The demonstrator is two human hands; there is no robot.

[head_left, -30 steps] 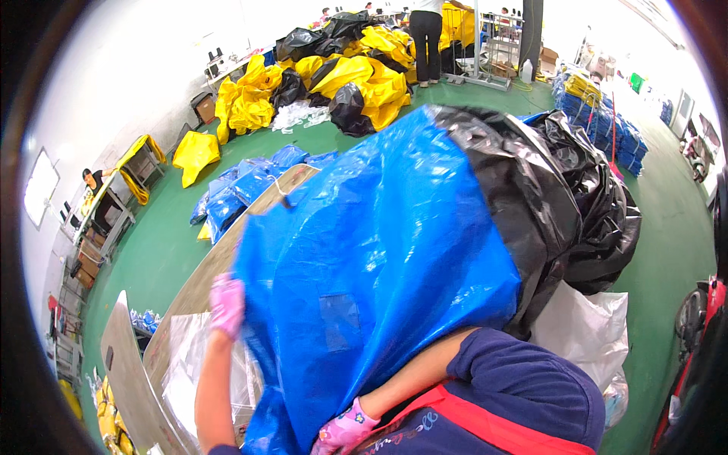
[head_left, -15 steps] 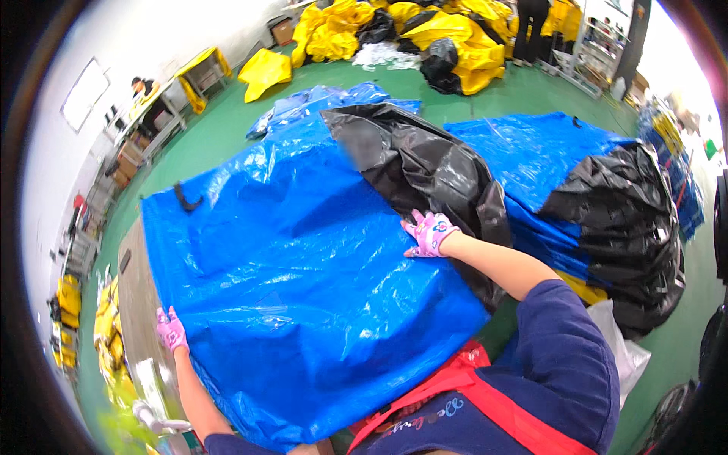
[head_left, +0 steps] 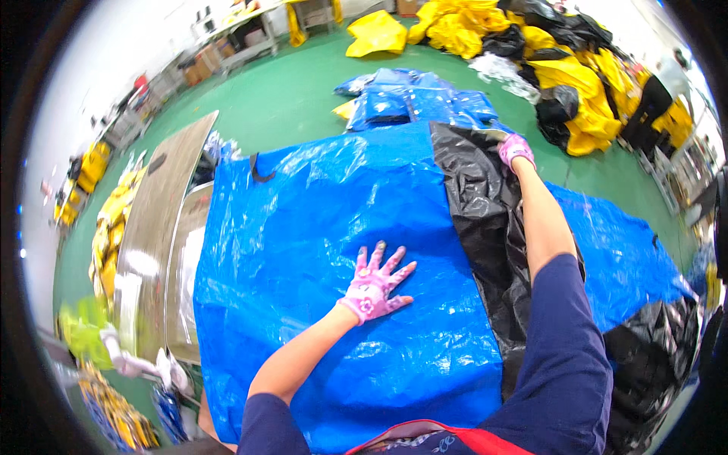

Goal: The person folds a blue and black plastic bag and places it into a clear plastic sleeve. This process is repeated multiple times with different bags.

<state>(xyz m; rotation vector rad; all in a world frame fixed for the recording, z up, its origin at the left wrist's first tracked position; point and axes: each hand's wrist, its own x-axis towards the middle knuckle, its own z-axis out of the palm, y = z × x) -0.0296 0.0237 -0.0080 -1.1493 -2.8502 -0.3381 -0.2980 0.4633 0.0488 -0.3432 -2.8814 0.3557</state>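
Note:
A large blue plastic tarp sheet [head_left: 318,227] lies spread flat over a table in front of me. A black plastic liner [head_left: 478,205] runs along its right side. My left hand [head_left: 375,284], in a pink glove, presses flat on the middle of the blue sheet with fingers spread. My right hand [head_left: 516,149], also in a pink glove, reaches to the far edge and grips the top of the black liner there.
A shiny metal table edge [head_left: 178,250] shows at the left. Folded blue sheets [head_left: 417,98] lie on the green floor [head_left: 288,98] beyond. Yellow and black piles [head_left: 576,68] fill the far right. More black plastic [head_left: 652,364] hangs at the lower right.
The sheet, held up a second ago, now lies flat. My left hand moved from its left edge to the middle; my right hand reached farther to the black liner's far edge.

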